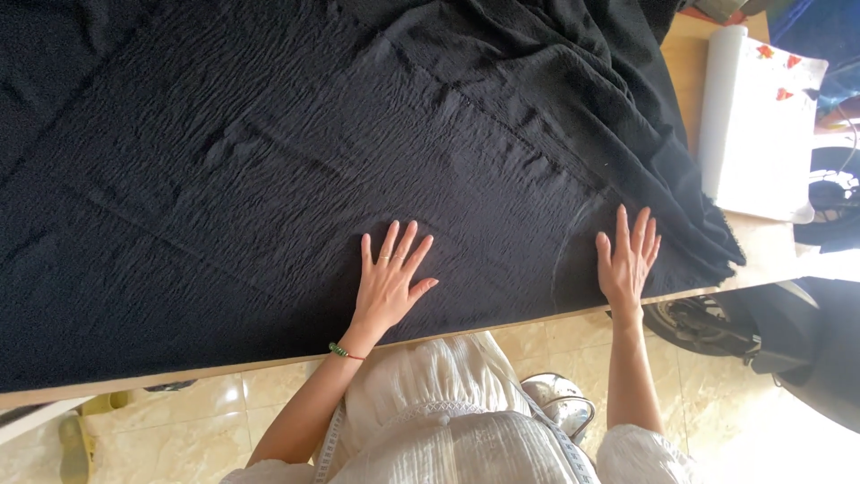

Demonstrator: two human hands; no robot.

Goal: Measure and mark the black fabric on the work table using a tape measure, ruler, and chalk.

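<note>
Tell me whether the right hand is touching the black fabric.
Touching. The head view shows the right hand pressed flat, fingers spread, on the black fabric near its frayed edge.

Black crinkled fabric (269, 161); white paper roll (757, 134), red flowers; beige floor tiles (573, 345).

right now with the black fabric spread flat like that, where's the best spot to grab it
Probably the bunched, frayed edge of the black fabric beside the right hand, coming from the right. It is heaped in folds there, giving something to pinch; under the left hand it lies flat on the table.
</note>
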